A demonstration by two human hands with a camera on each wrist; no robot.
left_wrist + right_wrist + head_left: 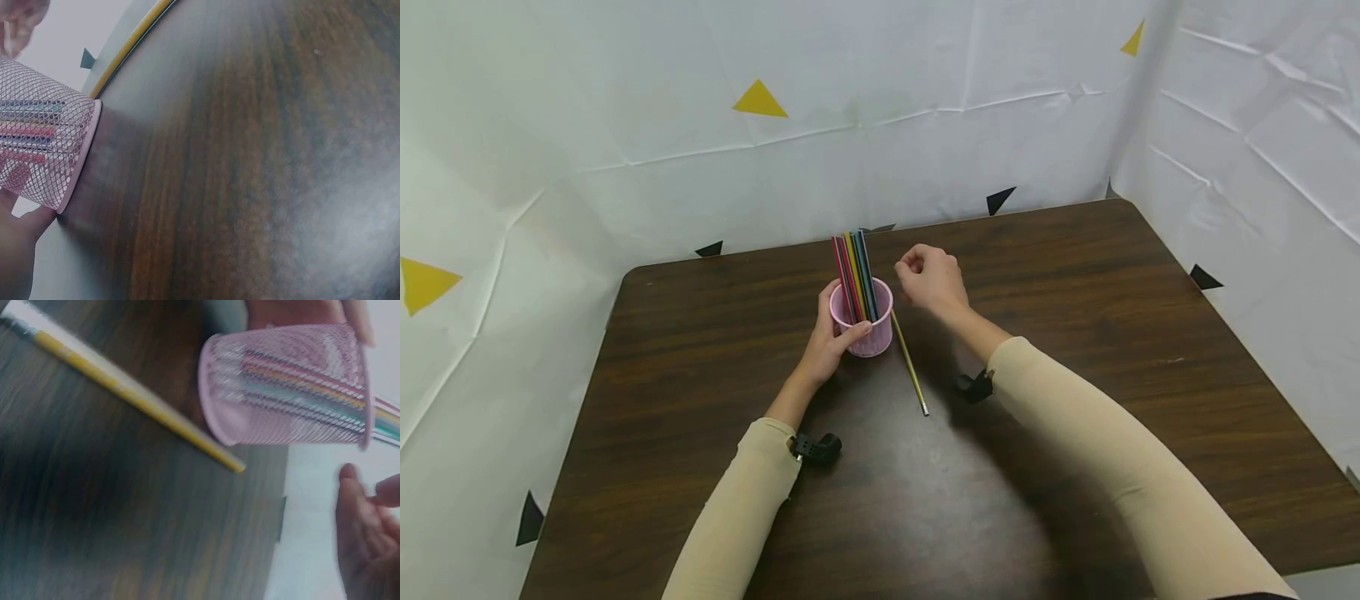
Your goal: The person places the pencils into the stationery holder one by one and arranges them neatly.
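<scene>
Head view first: the left hand (829, 337) is wrapped around a pink mesh cup (867, 321) standing upright near the middle of the dark wooden bench (1075, 333), thumb across the front of the cup. A bunch of coloured pencils (854, 275) sticks up out of it, leaning a bit toward the back. The right hand (931, 279) hovers just right of the cup's rim, fingers loosely curled and gripping nothing. 1 yellow pencil (910, 362) lies flat on the bench just right of the cup, one end close to the cup's base.

Left wrist view: the pink mesh cup (44, 147) fills the left edge, coloured pencils visible through the mesh, and the yellow pencil (128, 47) runs off behind it.

Right wrist view: pretty blurry, but you get the cup (284, 394) with the pencils inside, the yellow pencil (131, 397) beside it on the wood, and the right hand's fingers (365, 519) bent loosely, off the cup.
</scene>
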